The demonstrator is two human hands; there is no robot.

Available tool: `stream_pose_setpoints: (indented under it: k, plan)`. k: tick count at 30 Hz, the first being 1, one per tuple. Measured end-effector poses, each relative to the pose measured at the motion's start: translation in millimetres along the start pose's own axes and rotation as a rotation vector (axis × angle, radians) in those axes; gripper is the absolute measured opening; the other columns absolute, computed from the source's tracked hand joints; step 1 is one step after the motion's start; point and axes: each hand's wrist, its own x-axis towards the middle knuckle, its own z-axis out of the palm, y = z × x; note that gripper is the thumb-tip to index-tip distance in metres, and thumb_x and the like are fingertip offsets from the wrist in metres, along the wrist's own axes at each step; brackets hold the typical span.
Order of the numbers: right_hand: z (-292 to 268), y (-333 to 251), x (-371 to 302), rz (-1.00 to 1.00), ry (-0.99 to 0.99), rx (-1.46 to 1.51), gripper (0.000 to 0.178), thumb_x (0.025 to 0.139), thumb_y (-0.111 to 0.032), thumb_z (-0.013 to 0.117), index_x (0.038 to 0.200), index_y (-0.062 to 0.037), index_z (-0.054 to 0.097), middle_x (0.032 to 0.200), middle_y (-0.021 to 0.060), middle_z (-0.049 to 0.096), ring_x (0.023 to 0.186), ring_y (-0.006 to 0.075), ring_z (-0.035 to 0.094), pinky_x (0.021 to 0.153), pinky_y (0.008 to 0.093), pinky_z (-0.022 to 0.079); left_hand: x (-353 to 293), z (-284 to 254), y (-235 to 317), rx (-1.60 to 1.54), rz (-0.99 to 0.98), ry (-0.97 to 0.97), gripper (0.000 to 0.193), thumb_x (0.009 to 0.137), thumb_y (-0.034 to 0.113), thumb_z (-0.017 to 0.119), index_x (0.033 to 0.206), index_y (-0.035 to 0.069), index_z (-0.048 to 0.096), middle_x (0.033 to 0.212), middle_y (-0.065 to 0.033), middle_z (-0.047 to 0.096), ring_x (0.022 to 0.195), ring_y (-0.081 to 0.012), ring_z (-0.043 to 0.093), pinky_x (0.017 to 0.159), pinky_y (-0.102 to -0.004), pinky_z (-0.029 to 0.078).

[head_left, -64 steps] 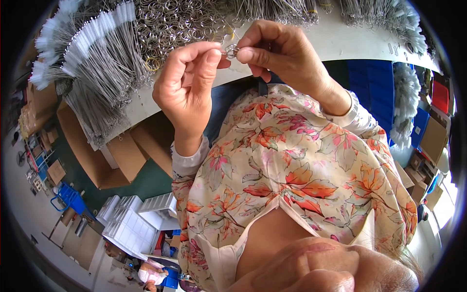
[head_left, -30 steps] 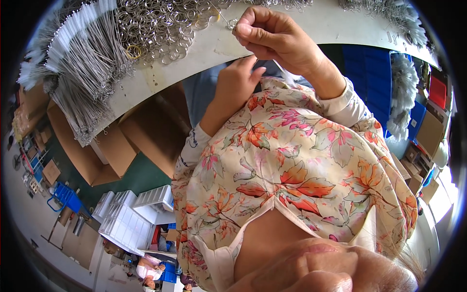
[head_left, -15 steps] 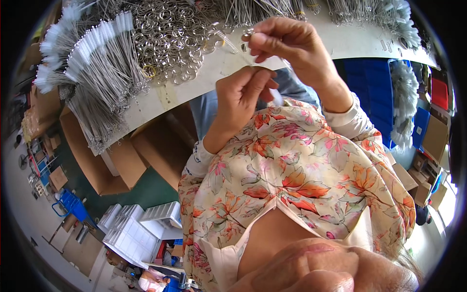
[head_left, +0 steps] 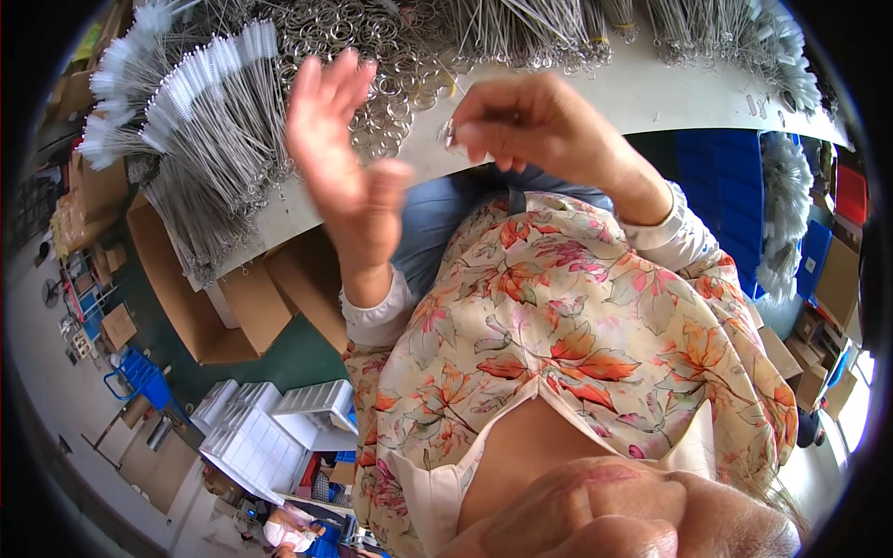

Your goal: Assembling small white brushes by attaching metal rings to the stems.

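My left hand (head_left: pixel 339 177) is raised over the table's near edge, fingers spread and smeared by motion, with nothing seen in it. It is nearest to the pile of metal split rings (head_left: pixel 377 116) and a bundle of wire-handled brushes (head_left: pixel 200 121) with whitish bristles. My right hand (head_left: pixel 539 121) is closed, thumb and fingertips pinching a small shiny metal ring (head_left: pixel 448 135) just above the table edge. Whether more than one ring is in that pinch I cannot tell.
The white table (head_left: pixel 642 98) curves across the top, with more wire brushes (head_left: pixel 530 33) along its far side. Open cardboard boxes (head_left: pixel 209 298) stand below at left. A blue bin (head_left: pixel 716 186) and more bristled brushes (head_left: pixel 786 214) are at right.
My left hand has left the right hand, swung left toward the ring pile and opened. My right hand has come slightly down and left. A spiral-bristled brush between the hands and pile no longer shows.
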Motion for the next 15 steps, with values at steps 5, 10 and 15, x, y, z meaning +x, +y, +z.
stream_pose_setpoints:
  k: [5, 10, 15]
  plan:
    - [-12, -5, -8, 0.119, -0.326, -0.002, 0.011, 0.087, -0.013, 0.059, 0.085, -0.0034, 0.064, 0.069, -0.0006, 0.062, 0.059, 0.0047, 0.054, 0.050, 0.0195, 0.041, -28, 11, 1, -0.138, -0.063, -0.491, 0.079, 0.075, 0.039, 0.072, 0.136, 0.007, 0.034, 0.132, -0.0173, 0.041, 0.106, -0.0279, 0.051, 0.089, -0.0384, 0.042]
    - [-16, -8, -18, 0.330, -0.401, 0.109, 0.017, 0.089, -0.020, 0.060, 0.087, -0.0039, 0.064, 0.070, -0.0001, 0.063, 0.054, 0.0038, 0.055, 0.046, 0.0170, 0.041, -27, 5, 14, 0.228, 0.243, -0.469, 0.024, 0.073, 0.018, 0.073, 0.093, 0.008, 0.062, 0.091, -0.0068, 0.059, 0.083, -0.0242, 0.055, 0.078, -0.0377, 0.047]
    - [-29, 11, -25, 0.444, -0.560, 0.342, 0.019, 0.089, -0.021, 0.060, 0.086, -0.0020, 0.063, 0.070, 0.0011, 0.063, 0.054, 0.0032, 0.054, 0.046, 0.0175, 0.040, -32, 19, 11, 0.112, 0.312, -0.507, 0.017, 0.074, 0.015, 0.073, 0.084, 0.007, 0.061, 0.084, -0.0070, 0.061, 0.076, -0.0207, 0.057, 0.072, -0.0397, 0.050]
